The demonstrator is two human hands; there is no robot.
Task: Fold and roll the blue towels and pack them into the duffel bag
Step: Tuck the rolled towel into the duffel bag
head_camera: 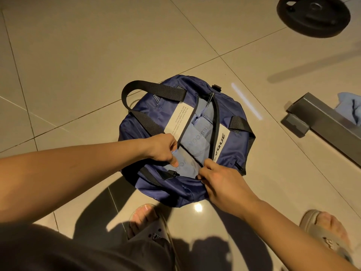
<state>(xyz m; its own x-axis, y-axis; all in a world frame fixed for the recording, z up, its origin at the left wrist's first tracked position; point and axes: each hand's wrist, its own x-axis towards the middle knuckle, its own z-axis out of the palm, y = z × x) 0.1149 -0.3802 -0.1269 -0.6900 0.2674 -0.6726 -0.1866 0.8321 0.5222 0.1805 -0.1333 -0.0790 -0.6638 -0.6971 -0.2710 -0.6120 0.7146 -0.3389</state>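
Left hand (164,149) pinches the left lip of the open duffel bag (152,114) on the floor, blue towels (197,124) tucked inside. Right hand (220,182) grips the opposite zip edge. The fabric looks soft and limp, probably best held by its rims.

Glossy beige floor tiles (97,55), dark grout lines (195,32), warm light. Black weight plate (313,15) far beyond right grip (220,182). Grey metal beam (320,116) on floor, right of grip. Lamp glare (198,207) just beside grip.
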